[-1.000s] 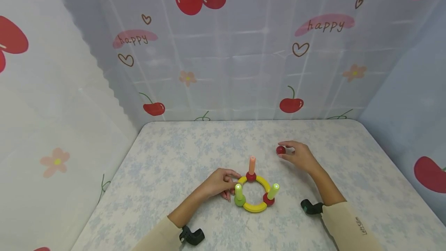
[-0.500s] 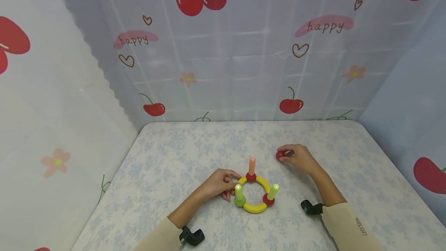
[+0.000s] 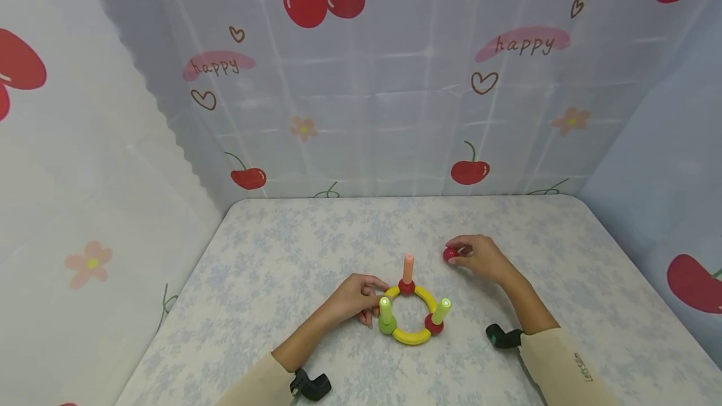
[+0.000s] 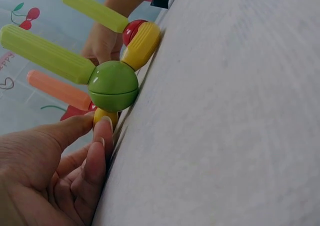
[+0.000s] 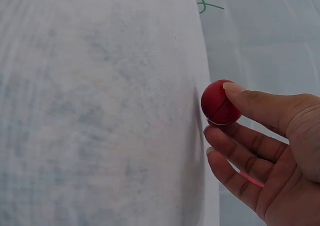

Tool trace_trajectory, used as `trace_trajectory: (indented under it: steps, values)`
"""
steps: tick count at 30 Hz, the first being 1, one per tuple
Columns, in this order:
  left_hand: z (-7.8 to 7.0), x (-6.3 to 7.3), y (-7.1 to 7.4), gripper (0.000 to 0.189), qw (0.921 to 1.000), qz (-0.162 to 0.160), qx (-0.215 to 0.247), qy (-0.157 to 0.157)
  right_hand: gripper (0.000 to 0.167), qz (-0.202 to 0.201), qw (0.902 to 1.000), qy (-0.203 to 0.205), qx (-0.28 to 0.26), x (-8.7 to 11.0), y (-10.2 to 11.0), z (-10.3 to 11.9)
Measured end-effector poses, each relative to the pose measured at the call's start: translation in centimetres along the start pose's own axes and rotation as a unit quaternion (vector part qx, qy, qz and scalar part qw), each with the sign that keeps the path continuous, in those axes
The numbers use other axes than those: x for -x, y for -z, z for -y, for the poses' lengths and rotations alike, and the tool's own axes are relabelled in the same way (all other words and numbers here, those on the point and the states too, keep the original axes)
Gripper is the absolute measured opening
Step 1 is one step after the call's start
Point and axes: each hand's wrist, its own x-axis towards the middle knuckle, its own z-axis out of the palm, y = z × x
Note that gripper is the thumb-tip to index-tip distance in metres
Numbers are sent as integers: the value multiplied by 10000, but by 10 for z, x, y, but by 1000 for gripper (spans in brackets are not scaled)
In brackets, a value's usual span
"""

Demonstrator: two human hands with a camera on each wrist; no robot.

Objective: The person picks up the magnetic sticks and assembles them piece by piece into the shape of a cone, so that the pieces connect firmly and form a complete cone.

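A ring of yellow curved pieces (image 3: pixel 412 337) with ball joints lies on the table. Its green ball (image 4: pixel 114 86) and one red ball joint (image 3: pixel 434 324) each carry a light green rod. From the far red joint (image 3: pixel 406 287) rises an orange rod (image 3: pixel 408 269). My left hand (image 3: pixel 352 296) pinches a yellow piece (image 4: pixel 105 117) at the ring's left side, between thumb and fingers. Farther back and to the right, my right hand (image 3: pixel 482 260) holds a loose red ball (image 5: pixel 219 103) by thumb and fingertips, apart from the ring.
The table (image 3: pixel 316 230) has a pale blue floral cover. Its back edge meets a hanging curtain (image 3: pixel 383 111) printed with cherries, and more curtain stands at both sides. A black wrist device (image 3: pixel 311 385) sits on the left wrist, another (image 3: pixel 504 336) on the right.
My right hand has closed more tightly on the red ball and come slightly nearer with it. The left hand and the ring have stayed in place.
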Motion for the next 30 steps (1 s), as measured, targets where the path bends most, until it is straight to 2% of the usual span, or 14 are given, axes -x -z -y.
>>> trace_trajectory:
  steps: [5,14,30]
  values:
    - [-1,0,-2,24,10000,-79,-54,20,35,-116,9999,75,-45,2,5,7]
    - [-3,0,-3,24,9997,-213,-114,44,32,-333,9975,593,-213,7,13,29]
    - [-1,1,-2,24,9999,-89,-59,29,37,-708,9892,1028,-767,22,25,68]
